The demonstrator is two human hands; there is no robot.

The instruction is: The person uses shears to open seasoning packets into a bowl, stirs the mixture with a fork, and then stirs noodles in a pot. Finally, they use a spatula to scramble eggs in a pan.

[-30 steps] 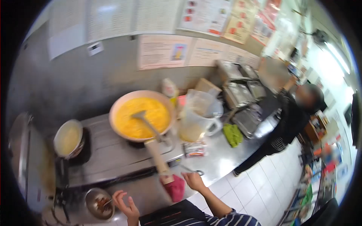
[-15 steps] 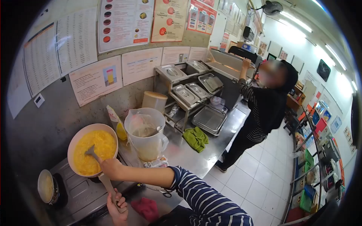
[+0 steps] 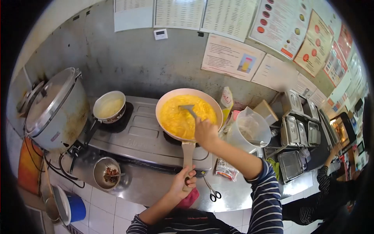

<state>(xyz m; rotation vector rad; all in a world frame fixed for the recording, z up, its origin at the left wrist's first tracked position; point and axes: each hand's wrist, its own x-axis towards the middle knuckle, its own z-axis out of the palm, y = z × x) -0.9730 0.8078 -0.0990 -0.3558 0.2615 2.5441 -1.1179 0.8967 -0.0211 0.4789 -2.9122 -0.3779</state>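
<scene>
The left hand (image 3: 183, 182) was wrapped around the pale handle (image 3: 187, 154) of the frying pan (image 3: 189, 114), fingers curled tight on its lower end. The pan sat on the right burner of the steel stove (image 3: 140, 136), full of a yellow egg mixture (image 3: 183, 119). The right hand (image 3: 205, 132), at about 4 o'clock on the pan's rim, was closed on the shaft of a grey spatula (image 3: 188, 109) whose blade rested in the mixture near the pan's centre.

At 9 o'clock from the pan stood a small saucepan (image 3: 110, 107) on the left burner, and farther that way a large rice cooker (image 3: 54, 109). At 3 o'clock was a clear plastic jug (image 3: 249, 134) (lined with a bag, it seemed). Scissors (image 3: 212, 193) lay on the counter at 5 o'clock, just beside the left hand, with a pink cloth (image 3: 189, 198) under the wrist. A metal bowl (image 3: 106, 173) sat at 7 o'clock. Another person's striped sleeve (image 3: 323, 183) showed at far right.
</scene>
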